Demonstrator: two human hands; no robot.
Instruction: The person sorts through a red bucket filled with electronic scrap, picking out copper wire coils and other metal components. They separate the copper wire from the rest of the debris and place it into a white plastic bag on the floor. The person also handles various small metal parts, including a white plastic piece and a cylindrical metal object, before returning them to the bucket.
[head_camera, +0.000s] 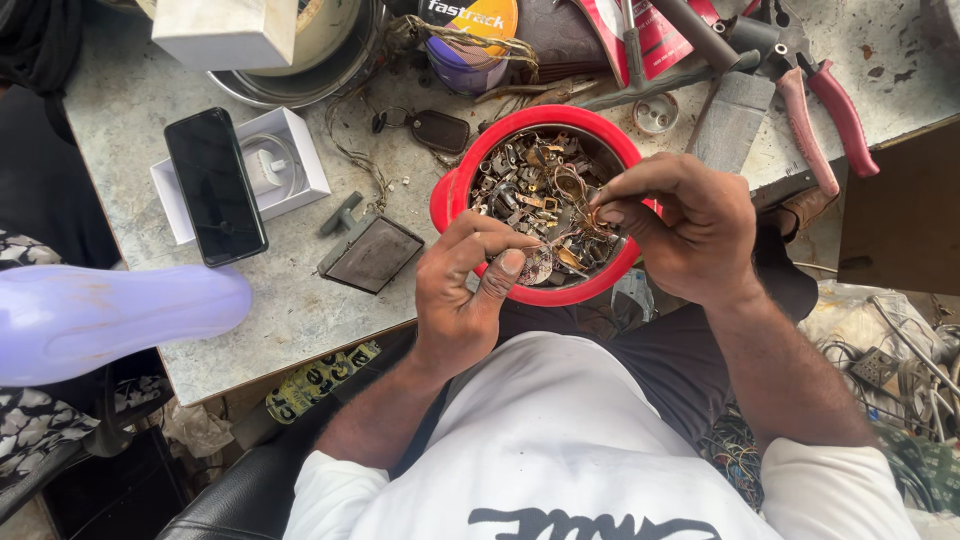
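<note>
bowl (450, 195) of metal scraps under both hands (470, 285) (680, 225), fingertips pinching pieces.

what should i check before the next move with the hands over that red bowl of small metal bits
1. Right hand fingers pinch a small ring-shaped metal piece: ok.
2. Left hand steadies parts at the near rim of the round red plastic bowl of small metal parts: ok.
3. Bowl fully on the grey worktop: not ok, it overhangs the near edge.
4. Black smartphone clear of the bowl: ok.
5. Red-handled pliers apart from both hands: ok.
6. Firmness of the pinch: cannot tell.
</note>
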